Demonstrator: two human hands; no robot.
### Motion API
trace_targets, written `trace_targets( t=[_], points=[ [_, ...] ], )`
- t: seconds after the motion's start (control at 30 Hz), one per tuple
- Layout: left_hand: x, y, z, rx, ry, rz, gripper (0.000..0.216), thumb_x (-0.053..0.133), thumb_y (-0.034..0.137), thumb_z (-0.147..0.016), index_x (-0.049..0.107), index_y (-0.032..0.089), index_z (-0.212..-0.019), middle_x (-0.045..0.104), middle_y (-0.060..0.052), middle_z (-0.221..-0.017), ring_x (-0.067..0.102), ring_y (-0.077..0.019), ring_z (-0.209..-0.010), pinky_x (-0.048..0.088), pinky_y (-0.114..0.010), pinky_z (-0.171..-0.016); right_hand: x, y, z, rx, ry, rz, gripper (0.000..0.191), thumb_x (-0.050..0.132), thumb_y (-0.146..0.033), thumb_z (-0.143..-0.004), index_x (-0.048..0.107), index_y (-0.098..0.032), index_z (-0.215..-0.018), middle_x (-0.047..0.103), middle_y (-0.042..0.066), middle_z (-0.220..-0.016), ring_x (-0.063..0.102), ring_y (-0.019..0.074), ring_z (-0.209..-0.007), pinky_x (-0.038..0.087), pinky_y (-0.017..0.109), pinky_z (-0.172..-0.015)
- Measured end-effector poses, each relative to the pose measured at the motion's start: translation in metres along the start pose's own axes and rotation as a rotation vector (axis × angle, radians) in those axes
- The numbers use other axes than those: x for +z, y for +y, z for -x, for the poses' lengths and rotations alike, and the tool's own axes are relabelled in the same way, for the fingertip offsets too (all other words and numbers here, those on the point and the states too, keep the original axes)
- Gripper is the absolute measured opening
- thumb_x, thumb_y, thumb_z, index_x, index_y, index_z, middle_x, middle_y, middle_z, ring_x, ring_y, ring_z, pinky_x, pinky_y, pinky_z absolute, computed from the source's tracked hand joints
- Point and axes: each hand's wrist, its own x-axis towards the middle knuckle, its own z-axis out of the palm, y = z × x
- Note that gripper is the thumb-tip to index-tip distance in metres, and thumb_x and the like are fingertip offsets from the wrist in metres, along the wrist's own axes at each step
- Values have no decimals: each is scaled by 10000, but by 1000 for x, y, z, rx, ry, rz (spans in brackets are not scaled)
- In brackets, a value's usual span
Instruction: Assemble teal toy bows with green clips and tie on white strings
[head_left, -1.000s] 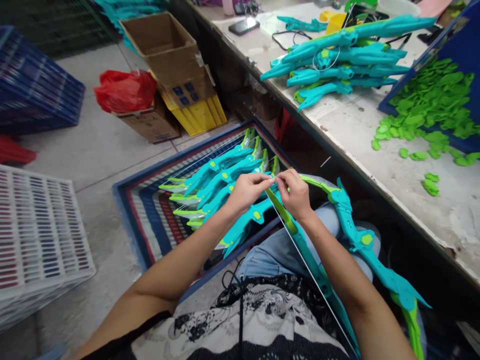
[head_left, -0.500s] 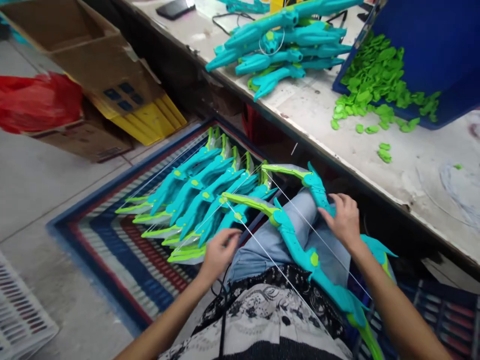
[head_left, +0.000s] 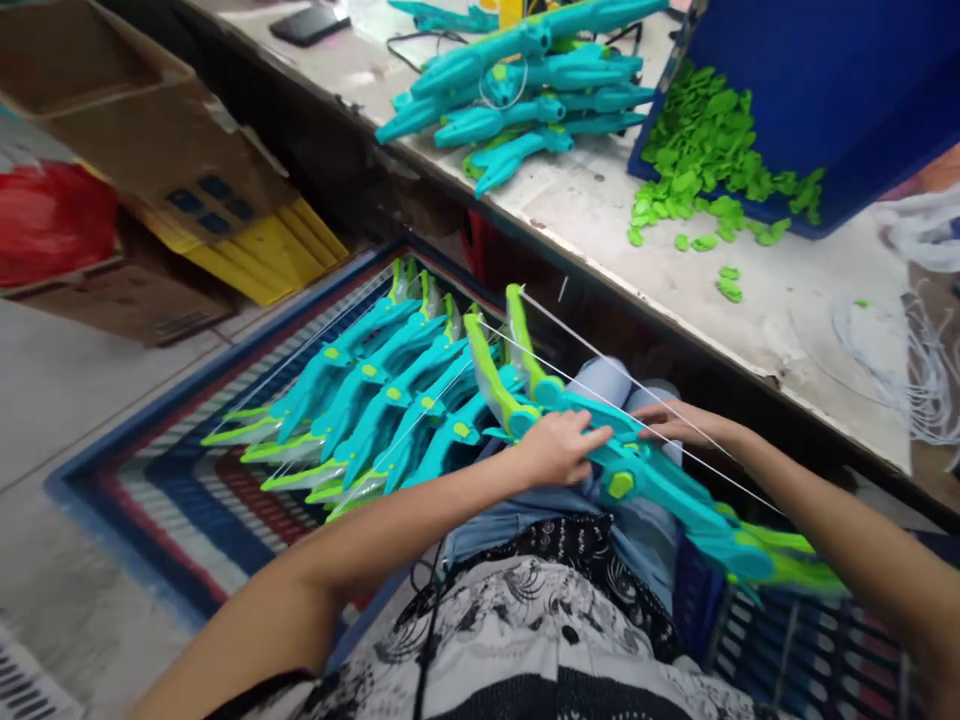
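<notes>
Two turquoise toy bows with lime-green limb ends and white strings lie across my lap, side by side. My left hand (head_left: 564,447) is closed on the nearer toy bow (head_left: 664,505), its fingers over the turquoise body. At the farther toy bow (head_left: 581,402), my right hand (head_left: 675,420) reaches past the string and has its fingers at the body, partly hidden. To the left, a row of several finished-looking toy bows (head_left: 390,385) rests on a striped mat (head_left: 202,530), their ends just beside the two on my lap.
On the worktable (head_left: 540,200) sit a stack of turquoise bow parts (head_left: 517,95) and a tilted blue bin (head_left: 772,110) spilling small green pieces (head_left: 697,130). White strings (head_left: 926,360) lie at the right. Cardboard boxes (head_left: 112,110) and a red bag (head_left: 56,220) stand at left.
My left hand has moved right and taken hold of the nearer bow. The two bows have swung to a flatter angle across my lap. The camera view has shifted slightly.
</notes>
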Motion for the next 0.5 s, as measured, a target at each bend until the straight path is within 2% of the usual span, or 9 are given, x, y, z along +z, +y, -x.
trace_targets(
  t=[0.1, 0.17, 0.27, 0.37, 0.43, 0.5],
  points=[
    [-12, -10, -11, -119, -32, 2, 622, 591, 328, -775, 452, 182, -1363, 548, -167, -1124, 530, -324, -1003, 457, -412, -759, 0, 0, -18, 130, -231, -139, 541, 784, -515, -583, 716, -195, -1013, 727, 7, -797, 671, 155, -678, 558, 263, -658],
    [-11, -13, -22, -162, -68, -30, 608, 622, 306, -735, 501, 118, -1300, 549, -196, -1129, 506, -360, -1051, 456, -460, -791, -1, 6, -31, 173, -190, -191, 570, 808, -536, -543, 717, -191, -987, 719, 2, -734, 674, 160, -645, 565, 263, -610],
    [-5, -14, -36, -151, -146, -68, 382, 590, 190, -745, 594, 67, -1106, 590, -206, -1069, 533, -354, -1055, 452, -485, -839, -8, 17, -36, 165, 140, -276, 616, 772, -618, -572, 700, -164, -982, 722, 55, -742, 683, 188, -658, 574, 285, -574],
    [-4, -18, -37, -164, -211, 0, 307, 546, 101, -762, 601, 96, -1064, 640, -176, -984, 618, -309, -951, 487, -422, -777, -18, 19, -20, 63, 479, -234, 647, 754, -662, -578, 690, -152, -971, 727, 106, -794, 685, 208, -679, 589, 337, -623],
    [-10, -24, -21, -208, -219, 59, 325, 591, 118, -733, 604, 126, -1058, 661, -159, -949, 647, -308, -896, 501, -394, -728, -23, 12, 3, -22, 634, -189, 638, 747, -675, -580, 695, -166, -962, 727, 120, -826, 690, 227, -710, 596, 386, -679],
    [-20, -34, 14, -311, -206, 101, 348, 628, 134, -687, 618, 156, -1034, 678, -142, -945, 658, -311, -896, 505, -370, -714, -23, 0, 34, -82, 736, -179, 583, 735, -676, -597, 708, -214, -952, 729, 126, -851, 699, 237, -737, 593, 417, -734]
  ],
)
